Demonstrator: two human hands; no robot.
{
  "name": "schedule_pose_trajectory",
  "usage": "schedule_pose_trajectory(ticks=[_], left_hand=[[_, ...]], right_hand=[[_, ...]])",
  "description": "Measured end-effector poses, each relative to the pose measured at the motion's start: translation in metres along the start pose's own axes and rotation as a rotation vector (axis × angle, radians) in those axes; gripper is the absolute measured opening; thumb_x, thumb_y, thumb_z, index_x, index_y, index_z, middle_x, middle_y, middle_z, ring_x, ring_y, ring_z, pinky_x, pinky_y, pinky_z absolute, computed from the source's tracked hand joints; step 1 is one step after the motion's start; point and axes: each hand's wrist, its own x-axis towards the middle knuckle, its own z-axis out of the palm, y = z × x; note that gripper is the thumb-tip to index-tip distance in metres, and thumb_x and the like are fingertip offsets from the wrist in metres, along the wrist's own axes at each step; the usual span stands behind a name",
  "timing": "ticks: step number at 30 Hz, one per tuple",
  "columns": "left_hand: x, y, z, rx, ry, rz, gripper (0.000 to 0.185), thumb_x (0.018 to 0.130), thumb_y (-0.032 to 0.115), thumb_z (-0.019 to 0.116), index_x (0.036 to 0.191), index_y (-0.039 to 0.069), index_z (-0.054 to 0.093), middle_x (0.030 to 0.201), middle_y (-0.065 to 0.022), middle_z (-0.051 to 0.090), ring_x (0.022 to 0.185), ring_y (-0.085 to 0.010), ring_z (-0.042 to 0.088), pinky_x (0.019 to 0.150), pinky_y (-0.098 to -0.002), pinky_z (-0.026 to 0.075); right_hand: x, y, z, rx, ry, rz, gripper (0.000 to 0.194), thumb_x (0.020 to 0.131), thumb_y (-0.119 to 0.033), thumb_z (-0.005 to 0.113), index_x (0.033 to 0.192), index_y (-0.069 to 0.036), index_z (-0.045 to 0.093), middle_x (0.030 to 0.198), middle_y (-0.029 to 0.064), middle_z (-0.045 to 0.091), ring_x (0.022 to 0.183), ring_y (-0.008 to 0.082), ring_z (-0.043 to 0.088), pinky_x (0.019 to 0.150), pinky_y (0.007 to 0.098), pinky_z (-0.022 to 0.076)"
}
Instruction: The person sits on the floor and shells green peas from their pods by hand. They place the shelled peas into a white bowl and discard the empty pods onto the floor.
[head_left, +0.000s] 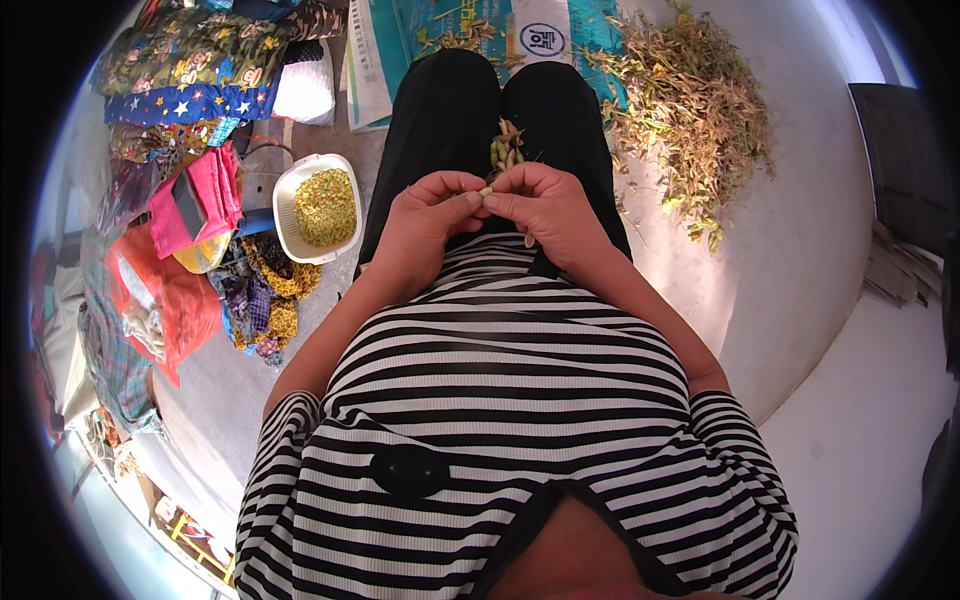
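Observation:
Over my lap, my left hand (427, 225) and my right hand (551, 210) meet at the thumbs and fingertips. Pinched between them is a small pale green bean or pod (486, 192); I cannot tell which. Just beyond the fingers, a bunch of green and tan bean pods (506, 150) rests between my thighs, its near end hidden by the hands. On the floor to the left stands a white plastic basket (283, 214), apart from my left hand. It holds many yellow-green shelled beans (325, 208).
A heap of dried bean plants (694, 120) lies on the floor at the right. Printed woven sacks (480, 37) spread beyond my knees. At left are patterned fabrics (195, 60), pink cloth (217, 187) and a red plastic bag (176, 300). Dark panels (900, 165) stand far right.

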Motion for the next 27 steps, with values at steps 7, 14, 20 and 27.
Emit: schedule_pose_trajectory(ticks=[7, 14, 20, 27], left_hand=[[-0.004, -0.006, 0.003, 0.182, -0.008, 0.115, 0.018, 0.094, 0.010, 0.056, 0.108, 0.001, 0.062, 0.089, -0.0046, 0.065, 0.077, -0.0085, 0.060, 0.070, -0.0217, 0.049], [-0.005, -0.005, 0.005, 0.324, -0.047, 0.152, 0.020, 0.098, 0.013, 0.050, 0.108, 0.001, 0.061, 0.081, -0.0006, 0.061, 0.067, -0.0046, 0.055, 0.061, -0.0185, 0.047], [-0.005, -0.002, 0.005, 0.357, -0.037, 0.122, 0.020, 0.099, 0.016, 0.047, 0.109, 0.004, 0.059, 0.078, 0.0011, 0.058, 0.063, -0.0038, 0.052, 0.058, -0.0175, 0.044], [-0.004, -0.001, 0.007, 0.232, -0.092, 0.109, 0.019, 0.099, 0.017, 0.048, 0.106, 0.004, 0.060, 0.078, 0.0006, 0.059, 0.062, -0.0037, 0.052, 0.055, -0.0167, 0.043]], right_hand=[[0.001, 0.010, 0.001, -0.104, -0.007, -0.158, 0.008, 0.086, -0.006, 0.067, 0.091, 0.000, 0.065, 0.081, 0.0005, 0.064, 0.075, 0.0045, 0.057, 0.068, 0.0186, 0.0460], [0.002, 0.010, 0.002, -0.107, 0.000, -0.142, 0.007, 0.087, -0.005, 0.065, 0.090, 0.000, 0.065, 0.081, 0.0003, 0.063, 0.075, 0.0040, 0.057, 0.069, 0.0184, 0.0460], [0.000, 0.006, 0.003, -0.121, 0.038, -0.096, 0.006, 0.087, -0.006, 0.063, 0.088, -0.001, 0.065, 0.077, -0.0014, 0.062, 0.069, 0.0034, 0.053, 0.062, 0.0178, 0.0418], [0.002, 0.006, 0.004, -0.157, 0.067, -0.176, 0.005, 0.085, -0.006, 0.065, 0.085, -0.001, 0.064, 0.075, -0.0024, 0.060, 0.067, 0.0026, 0.051, 0.060, 0.0179, 0.0409]])
